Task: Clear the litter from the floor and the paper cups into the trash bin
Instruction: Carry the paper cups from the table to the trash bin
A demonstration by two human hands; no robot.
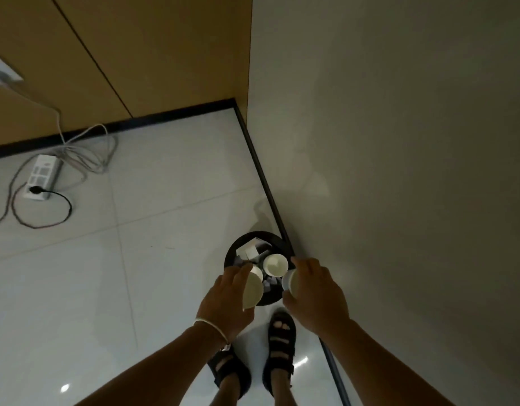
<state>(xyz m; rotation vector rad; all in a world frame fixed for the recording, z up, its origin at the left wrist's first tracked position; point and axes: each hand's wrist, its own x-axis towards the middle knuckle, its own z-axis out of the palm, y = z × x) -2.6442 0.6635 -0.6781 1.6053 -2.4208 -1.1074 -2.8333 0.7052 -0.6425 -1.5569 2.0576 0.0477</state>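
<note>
A round black trash bin (238,249) stands on the floor against the right wall, directly below my hands. Inside it lie crumpled white papers (249,249) and one paper cup (275,265) with its mouth up. My left hand (223,301) holds a white paper cup (252,290) tilted over the bin's near rim. My right hand (316,297) grips another white paper cup (291,282) on its side, mouth pointing left over the bin. Both hands hover just above the bin opening.
My two feet in black sandals (282,332) stand just behind the bin. A white power strip (42,177) with tangled cables (86,150) lies at the far left by the wooden wall panel. A black baseboard (264,177) runs along the grey right wall.
</note>
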